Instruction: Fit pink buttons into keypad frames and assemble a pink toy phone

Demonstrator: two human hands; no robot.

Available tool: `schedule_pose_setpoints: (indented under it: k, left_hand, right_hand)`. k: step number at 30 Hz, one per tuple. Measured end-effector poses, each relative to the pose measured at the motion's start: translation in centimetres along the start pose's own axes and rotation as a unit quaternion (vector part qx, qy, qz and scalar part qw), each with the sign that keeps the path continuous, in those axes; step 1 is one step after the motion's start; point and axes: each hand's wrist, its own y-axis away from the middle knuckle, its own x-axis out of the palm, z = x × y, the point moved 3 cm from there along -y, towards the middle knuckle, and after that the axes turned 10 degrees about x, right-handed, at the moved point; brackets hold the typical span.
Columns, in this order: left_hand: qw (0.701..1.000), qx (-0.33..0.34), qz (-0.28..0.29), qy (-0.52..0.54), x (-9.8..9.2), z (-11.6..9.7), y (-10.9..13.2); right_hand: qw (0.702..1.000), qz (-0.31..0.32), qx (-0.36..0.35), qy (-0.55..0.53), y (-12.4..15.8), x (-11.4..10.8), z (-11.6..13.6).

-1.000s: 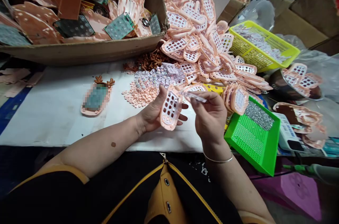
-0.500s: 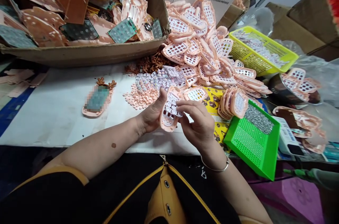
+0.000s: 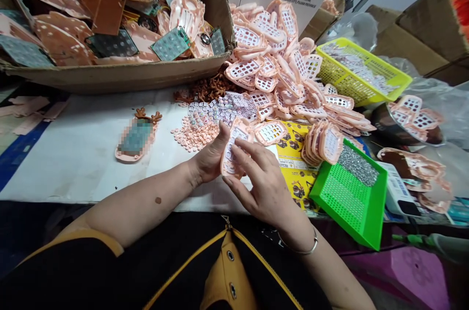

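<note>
My left hand (image 3: 208, 159) is wrapped round the side of a pink plastic toy phone shell (image 3: 240, 130), its thumb up along the left edge. Inside the shell sits a white keypad sheet (image 3: 230, 147), mostly covered by fingers. Across it lies my right hand (image 3: 262, 178), fingertips pressed on the keypad and thumb at the shell's lower end. Just beyond are a heap of small pink buttons (image 3: 190, 133) and a pile of white keypads (image 3: 223, 108). To the left, a shell with brown antlers (image 3: 128, 156) lies on the white tabletop, its middle blurred out.
A cardboard box (image 3: 146, 69) of shells and circuit boards stands at the back left. Many pink shells (image 3: 278, 73) are heaped at centre back. On the right are a yellow basket (image 3: 351, 87), a stack of shells (image 3: 322, 143) and a green tray (image 3: 379, 202) holding screws.
The keypad that my right hand held at an angle over the shell now lies down in it. My right fingers have spread across the keypad, and the thumb has moved to the shell's lower end.
</note>
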Motion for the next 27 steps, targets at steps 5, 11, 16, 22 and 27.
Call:
schedule_pose_setpoints:
  k: [5,11,16,22,27]
  left_hand:
    - [0.998,-0.02,0.036,-0.053,0.1,-0.2,0.0]
    - [0.991,0.092,-0.063,-0.076,-0.2,-2.2,-0.1]
    - [0.974,0.144,-0.13,-0.114,-0.4,-3.5,-0.2]
    - [0.964,0.163,-0.161,-0.135,-0.2,-4.2,-0.3]
    - [0.958,0.202,-0.17,-0.111,0.2,-5.4,-0.1]
  right_hand:
    - [1.0,0.0,-0.02,0.02,0.1,0.4,0.5]
    - [0.991,-0.091,0.083,0.05,0.7,-1.6,-4.6]
    - [0.945,0.037,0.175,0.275,1.1,0.0,-11.6]
    - [0.932,0.089,0.144,0.32,-0.6,0.8,-12.9]
    - [0.93,-0.014,0.153,0.335,-0.5,-2.5,-11.1]
